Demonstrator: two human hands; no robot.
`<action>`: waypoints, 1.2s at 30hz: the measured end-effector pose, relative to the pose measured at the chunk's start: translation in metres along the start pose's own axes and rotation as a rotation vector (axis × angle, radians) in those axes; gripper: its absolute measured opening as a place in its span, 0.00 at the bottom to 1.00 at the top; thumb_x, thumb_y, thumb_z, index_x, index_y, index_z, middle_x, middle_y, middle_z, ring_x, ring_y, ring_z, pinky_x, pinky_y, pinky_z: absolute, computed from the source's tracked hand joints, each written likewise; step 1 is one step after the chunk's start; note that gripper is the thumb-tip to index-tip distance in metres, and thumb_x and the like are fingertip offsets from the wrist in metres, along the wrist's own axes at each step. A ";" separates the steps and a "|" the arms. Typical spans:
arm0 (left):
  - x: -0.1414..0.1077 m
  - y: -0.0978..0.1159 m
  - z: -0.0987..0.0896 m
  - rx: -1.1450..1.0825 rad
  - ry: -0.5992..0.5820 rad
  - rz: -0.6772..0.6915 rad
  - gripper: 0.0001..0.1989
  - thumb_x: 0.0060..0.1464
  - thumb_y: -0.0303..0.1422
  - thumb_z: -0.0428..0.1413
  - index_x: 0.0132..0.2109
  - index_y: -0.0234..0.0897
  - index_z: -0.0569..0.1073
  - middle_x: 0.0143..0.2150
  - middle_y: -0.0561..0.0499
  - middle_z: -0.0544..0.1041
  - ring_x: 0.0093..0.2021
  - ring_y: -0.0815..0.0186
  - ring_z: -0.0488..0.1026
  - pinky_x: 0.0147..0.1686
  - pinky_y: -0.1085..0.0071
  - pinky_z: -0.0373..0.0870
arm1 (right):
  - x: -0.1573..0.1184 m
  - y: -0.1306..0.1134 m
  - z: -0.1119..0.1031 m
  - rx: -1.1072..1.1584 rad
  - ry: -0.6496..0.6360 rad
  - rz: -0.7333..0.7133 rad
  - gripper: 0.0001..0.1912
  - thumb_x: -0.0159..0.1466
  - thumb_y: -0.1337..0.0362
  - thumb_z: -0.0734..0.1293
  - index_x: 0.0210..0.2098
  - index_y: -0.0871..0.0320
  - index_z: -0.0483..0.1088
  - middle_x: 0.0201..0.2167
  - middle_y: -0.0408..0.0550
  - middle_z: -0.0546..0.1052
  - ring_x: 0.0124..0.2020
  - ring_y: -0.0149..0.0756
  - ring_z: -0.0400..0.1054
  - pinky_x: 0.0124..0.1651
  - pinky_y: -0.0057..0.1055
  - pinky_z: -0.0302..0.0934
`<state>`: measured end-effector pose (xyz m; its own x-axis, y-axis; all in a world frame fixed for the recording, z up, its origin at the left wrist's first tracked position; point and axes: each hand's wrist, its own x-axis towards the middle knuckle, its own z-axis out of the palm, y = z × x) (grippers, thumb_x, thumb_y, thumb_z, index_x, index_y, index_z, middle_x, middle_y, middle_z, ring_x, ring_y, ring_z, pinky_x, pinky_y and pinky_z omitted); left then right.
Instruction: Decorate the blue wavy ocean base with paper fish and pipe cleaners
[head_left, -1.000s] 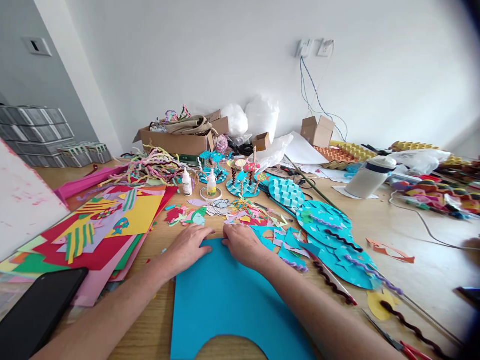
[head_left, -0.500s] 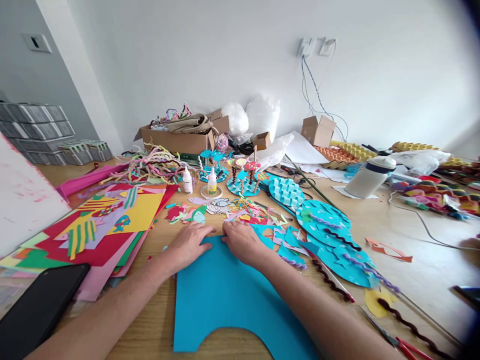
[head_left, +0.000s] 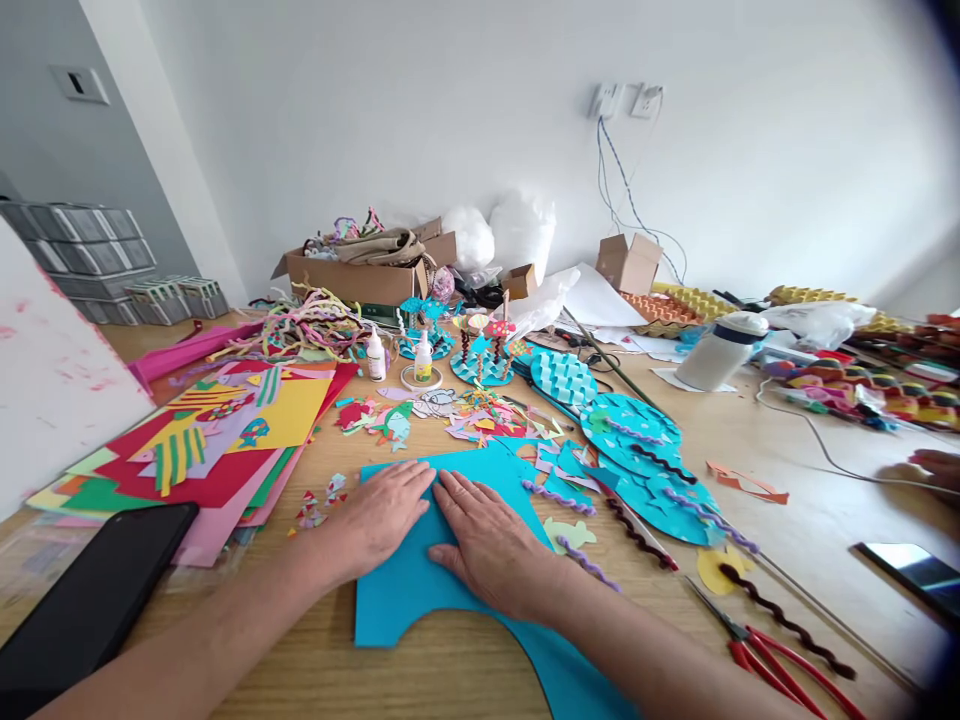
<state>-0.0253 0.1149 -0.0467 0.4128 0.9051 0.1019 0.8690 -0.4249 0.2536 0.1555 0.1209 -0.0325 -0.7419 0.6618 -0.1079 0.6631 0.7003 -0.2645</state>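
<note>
A blue sheet of craft paper (head_left: 382, 605) with a rounded cut-out along its near edge lies on the wooden table in front of me. My left hand (head_left: 390, 510) rests flat on its upper left part, fingers stretched forward. Beside it, my right hand (head_left: 487, 540) presses flat on the sheet, thumb spread to the left. The fingertips of both hands nearly meet. Right of the sheet lie purple wavy strips (head_left: 559, 497), a pale green paper cutout (head_left: 570, 533) and red-handled scissors (head_left: 757, 645) with slightly parted blades.
Coloured paper (head_left: 240, 480) and a black phone (head_left: 105, 590) lie left. Glue bottles (head_left: 423, 358), paper scraps (head_left: 495, 415) and small fish models (head_left: 484, 360) stand ahead. Blue decorated ovals (head_left: 637, 430) and a white bottle (head_left: 724, 350) are right. Another person's hand (head_left: 937, 466) shows at the right edge.
The blue sheet's far edge now extends beyond my hands. Both hands have drawn nearer to me and flattened onto it, where before their fingers were curled at the far edge.
</note>
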 end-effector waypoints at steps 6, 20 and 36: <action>-0.015 0.005 0.014 0.095 -0.040 -0.013 0.26 0.58 0.38 0.45 0.61 0.32 0.54 0.64 0.42 0.52 0.63 0.59 0.48 0.60 0.60 0.49 | -0.002 0.004 0.010 0.020 0.040 -0.037 0.36 0.64 0.48 0.51 0.63 0.66 0.42 0.64 0.56 0.42 0.64 0.43 0.34 0.64 0.41 0.35; -0.021 0.015 0.002 0.130 -0.133 -0.054 0.28 0.58 0.39 0.45 0.62 0.32 0.54 0.65 0.40 0.48 0.64 0.56 0.45 0.59 0.55 0.48 | -0.004 0.004 0.013 0.000 0.073 -0.074 0.36 0.64 0.47 0.50 0.63 0.66 0.43 0.64 0.58 0.43 0.64 0.44 0.34 0.64 0.44 0.36; -0.077 0.035 -0.013 0.262 -0.216 -0.094 0.24 0.55 0.36 0.51 0.57 0.32 0.63 0.60 0.39 0.60 0.59 0.52 0.58 0.57 0.54 0.55 | 0.024 -0.004 0.005 -0.017 0.058 -0.098 0.36 0.65 0.46 0.45 0.63 0.67 0.45 0.64 0.57 0.45 0.64 0.43 0.35 0.63 0.44 0.34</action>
<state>-0.0298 0.0303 -0.0331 0.3514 0.9281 -0.1231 0.9349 -0.3547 -0.0056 0.1340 0.1326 -0.0383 -0.7967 0.6038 -0.0267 0.5894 0.7665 -0.2550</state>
